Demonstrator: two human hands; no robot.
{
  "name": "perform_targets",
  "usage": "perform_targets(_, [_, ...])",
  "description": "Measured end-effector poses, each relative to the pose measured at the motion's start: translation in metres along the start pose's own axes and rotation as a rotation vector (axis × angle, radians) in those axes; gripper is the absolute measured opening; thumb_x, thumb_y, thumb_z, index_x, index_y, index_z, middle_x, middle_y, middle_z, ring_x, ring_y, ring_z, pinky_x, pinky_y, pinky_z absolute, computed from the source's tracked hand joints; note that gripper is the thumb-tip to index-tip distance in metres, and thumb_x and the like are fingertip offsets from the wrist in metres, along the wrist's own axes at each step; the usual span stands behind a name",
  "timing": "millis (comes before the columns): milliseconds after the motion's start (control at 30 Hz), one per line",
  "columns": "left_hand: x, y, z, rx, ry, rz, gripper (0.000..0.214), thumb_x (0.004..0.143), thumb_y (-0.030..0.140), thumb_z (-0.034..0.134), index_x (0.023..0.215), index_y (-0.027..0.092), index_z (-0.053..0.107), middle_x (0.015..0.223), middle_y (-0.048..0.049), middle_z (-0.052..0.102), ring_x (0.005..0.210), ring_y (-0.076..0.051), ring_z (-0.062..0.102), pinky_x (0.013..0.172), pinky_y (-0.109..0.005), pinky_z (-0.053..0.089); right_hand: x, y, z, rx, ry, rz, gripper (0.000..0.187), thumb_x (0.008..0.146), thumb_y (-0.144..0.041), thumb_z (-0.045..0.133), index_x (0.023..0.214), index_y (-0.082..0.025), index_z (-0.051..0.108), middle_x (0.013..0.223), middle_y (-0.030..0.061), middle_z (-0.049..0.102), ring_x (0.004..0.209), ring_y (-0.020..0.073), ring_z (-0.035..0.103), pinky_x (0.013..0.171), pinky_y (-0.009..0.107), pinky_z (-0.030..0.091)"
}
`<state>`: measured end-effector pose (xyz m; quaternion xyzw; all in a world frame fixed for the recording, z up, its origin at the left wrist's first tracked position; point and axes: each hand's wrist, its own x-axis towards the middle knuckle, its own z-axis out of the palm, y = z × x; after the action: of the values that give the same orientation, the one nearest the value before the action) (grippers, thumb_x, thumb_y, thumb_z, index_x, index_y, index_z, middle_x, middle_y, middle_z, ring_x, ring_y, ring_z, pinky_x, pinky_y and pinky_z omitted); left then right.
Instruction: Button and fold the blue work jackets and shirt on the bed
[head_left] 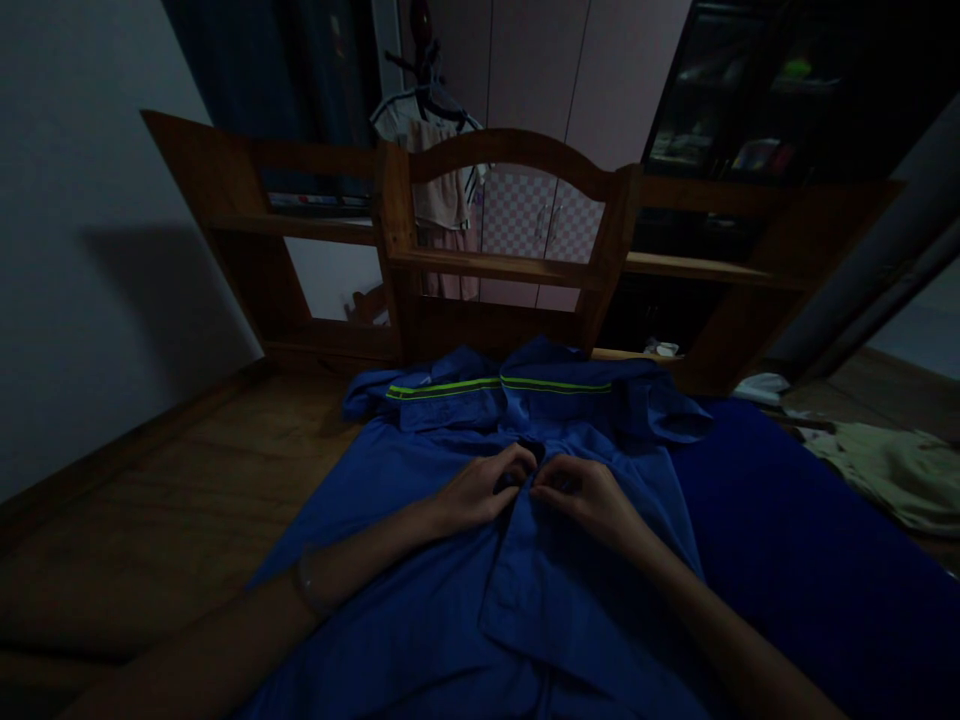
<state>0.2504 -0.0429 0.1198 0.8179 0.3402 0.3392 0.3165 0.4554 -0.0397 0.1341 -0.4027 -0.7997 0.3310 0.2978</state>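
A blue work shirt (420, 600) with a neon yellow-green stripe (495, 385) across the shoulders lies flat in front of me on a wooden surface. My left hand (480, 490) and my right hand (585, 495) meet at the shirt's front opening, just below the collar. On both hands the fingers are curled and pinch the fabric edges where the two front panels come together. A thin bracelet (304, 585) sits on my left wrist. What lies between the fingertips is too dark to make out.
More blue cloth (810, 560) spreads to the right. A pale green garment (892, 465) lies at the far right. A wooden headboard with shelves (510, 265) stands behind the shirt, with clothes on a hanger (442, 190) beyond. A white wall (82, 250) is on the left.
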Motion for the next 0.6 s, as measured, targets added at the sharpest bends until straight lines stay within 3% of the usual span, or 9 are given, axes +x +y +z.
perform_targets(233, [-0.002,-0.002,0.003,0.196,-0.002,0.208,0.037,0.086,0.013,0.047,0.122,0.022,0.047,0.095,-0.0034,0.061,0.086,-0.014,0.058,0.075,-0.025,0.044,0.0,0.001,-0.011,0.125,-0.115,0.049,0.022,0.079,-0.038,0.062,0.083,-0.016,0.065,0.077,0.0025,0.065,0.068,0.0142,0.059,0.059,0.023,0.043])
perform_targets(367, [0.0,-0.002,0.002,0.299,-0.016,0.365,0.029,0.091,0.015,0.04,0.115,0.019,0.054,0.091,-0.0052,0.061,0.086,-0.015,0.056,0.075,-0.025,0.044,0.0,0.0,-0.016,0.247,-0.185,0.106,0.025,0.076,-0.039,0.065,0.085,-0.015,0.064,0.076,0.0028,0.065,0.067,0.0145,0.06,0.06,0.023,0.045])
perform_targets(600, [-0.004,0.01,0.0,0.482,0.138,0.396,0.017,0.089,0.017,0.045,0.101,0.017,0.057,0.097,-0.0071,0.054,0.089,-0.015,0.053,0.076,-0.025,0.047,0.002,-0.003,-0.024,0.505,-0.324,0.159,0.029,0.075,-0.038,0.067,0.085,-0.012,0.062,0.073,0.0022,0.063,0.067,0.0127,0.059,0.066,0.024,0.046])
